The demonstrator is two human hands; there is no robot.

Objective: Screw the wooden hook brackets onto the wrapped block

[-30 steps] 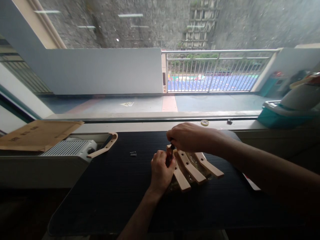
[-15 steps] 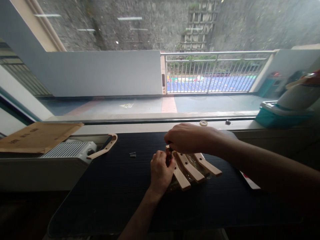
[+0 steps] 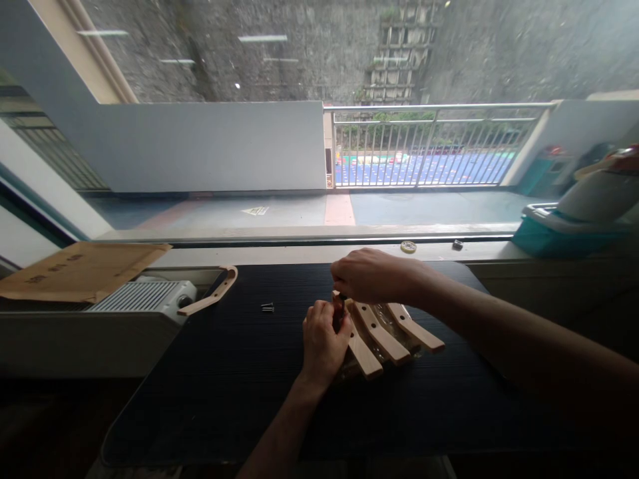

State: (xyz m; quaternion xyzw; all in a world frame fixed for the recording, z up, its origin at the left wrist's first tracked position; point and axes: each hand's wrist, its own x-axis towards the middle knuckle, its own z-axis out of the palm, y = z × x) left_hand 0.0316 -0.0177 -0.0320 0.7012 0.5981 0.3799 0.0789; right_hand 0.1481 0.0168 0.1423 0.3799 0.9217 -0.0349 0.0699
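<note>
My left hand (image 3: 322,340) is closed around the near end of a fan of pale wooden slats (image 3: 384,336) lying on a black mat (image 3: 224,379). My right hand (image 3: 369,276) hovers just above the same end, its fingers pinched on a small dark tool (image 3: 339,313) that stands upright between the two hands. The slats spread out to the right and have small holes along them. Clear plastic wrapping lies under them.
Two small screws (image 3: 267,307) lie on the mat to the left. A curved wooden piece (image 3: 212,295) rests at the mat's far left edge, beside a white radiator (image 3: 134,298) and cardboard (image 3: 74,269). A teal container (image 3: 564,229) stands far right on the sill.
Both hands stay on the slats and tool. The right hand has shifted slightly lower and closer to the left hand; the view has moved a little.
</note>
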